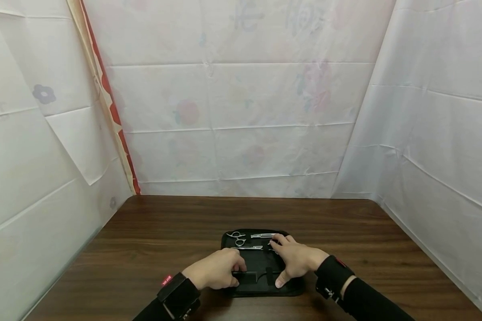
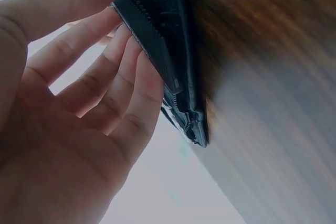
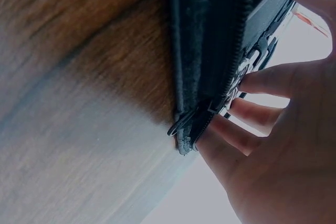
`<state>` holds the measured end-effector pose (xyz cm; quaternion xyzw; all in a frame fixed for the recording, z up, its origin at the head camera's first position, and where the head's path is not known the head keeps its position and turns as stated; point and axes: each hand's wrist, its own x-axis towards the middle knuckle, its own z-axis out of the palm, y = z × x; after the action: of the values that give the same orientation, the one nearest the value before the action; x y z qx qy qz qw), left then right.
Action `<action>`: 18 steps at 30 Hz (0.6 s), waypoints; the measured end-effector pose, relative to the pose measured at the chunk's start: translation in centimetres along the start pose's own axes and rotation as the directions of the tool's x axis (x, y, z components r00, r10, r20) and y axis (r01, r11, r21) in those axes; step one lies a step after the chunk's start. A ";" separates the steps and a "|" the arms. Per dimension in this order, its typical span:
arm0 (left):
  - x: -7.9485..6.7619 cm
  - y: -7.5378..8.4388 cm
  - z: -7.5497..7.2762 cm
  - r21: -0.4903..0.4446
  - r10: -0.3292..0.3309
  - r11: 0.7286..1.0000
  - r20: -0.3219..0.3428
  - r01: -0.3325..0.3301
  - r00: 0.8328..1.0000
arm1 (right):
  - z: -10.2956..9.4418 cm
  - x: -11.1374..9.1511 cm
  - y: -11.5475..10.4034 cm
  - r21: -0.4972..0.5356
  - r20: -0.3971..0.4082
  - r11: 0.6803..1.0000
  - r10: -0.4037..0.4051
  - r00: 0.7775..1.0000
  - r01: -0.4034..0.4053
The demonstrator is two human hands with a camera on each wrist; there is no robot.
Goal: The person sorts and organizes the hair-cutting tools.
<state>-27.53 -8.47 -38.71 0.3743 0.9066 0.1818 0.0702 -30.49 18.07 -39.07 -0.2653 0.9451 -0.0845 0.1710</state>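
A black zip case [image 1: 265, 292] lies open on the table, with silver hairdressing scissors [image 1: 247, 247] in its far part. My left hand [image 1: 221, 269] is at the case's left side, fingers bent. In the left wrist view, its thumb and fingers pinch a flat black strip [image 2: 152, 45] with a rounded end, beside the case's zip. My right hand [image 1: 297, 258] rests over the right side, fingers spread. Its fingertips touch the case near the scissor handles [image 3: 236, 85], and the thumb lies on the near part. The hand hides some of the tools there.
A second silver pair of scissors [image 1: 263, 235] lies along the case's far edge. Dark brown wood forms the table [image 1: 164, 232] around the case. White printed sheets [image 1: 233, 98] hang behind the table and on both sides. A zip pull [image 3: 181, 121] sticks out at the case's corner.
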 end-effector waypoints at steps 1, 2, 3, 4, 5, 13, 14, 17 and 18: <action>0.0 0.0 0.0 0.000 0.006 1.000 -0.001 -0.006 1.000 | 0.0 0.0 0.0 0.002 0.000 1.000 -0.001 1.000 0.001; 0.0 0.1 0.0 0.003 0.014 1.000 -0.004 -0.014 1.000 | 0.0 0.0 0.0 0.002 -0.001 1.000 -0.001 1.000 0.001; 0.1 0.1 0.0 0.006 0.021 1.000 -0.007 -0.021 1.000 | -0.1 0.0 -0.1 0.002 -0.003 1.000 -0.001 1.000 0.001; 0.1 0.1 0.0 0.007 0.025 1.000 -0.008 -0.025 1.000 | -0.1 -0.1 -0.1 0.002 -0.006 1.000 -0.002 1.000 0.002; 0.2 0.1 0.1 0.007 0.030 1.000 -0.009 -0.030 1.000 | -0.1 0.0 -0.1 0.004 -0.007 1.000 -0.002 1.000 0.002; 0.3 0.4 0.3 0.005 0.001 1.000 0.005 -0.001 1.000 | -0.1 0.0 0.0 -0.002 -0.007 1.000 -0.007 1.000 0.007; 0.4 0.4 0.3 0.006 0.003 1.000 0.004 -0.003 1.000 | -0.1 0.0 0.0 -0.004 -0.006 1.000 -0.006 1.000 0.006; 0.5 0.5 0.4 0.006 0.007 1.000 0.006 -0.007 1.000 | -0.1 0.0 0.0 -0.008 -0.001 1.000 -0.003 1.000 0.003; 0.6 0.5 0.4 0.005 0.011 1.000 0.007 -0.011 1.000 | -0.1 0.0 0.0 -0.009 0.000 1.000 -0.002 1.000 0.002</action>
<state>-27.54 -7.62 -38.86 0.3801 0.9047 0.1787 0.0713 -30.54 18.09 -38.94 -0.2671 0.9452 -0.0806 0.1697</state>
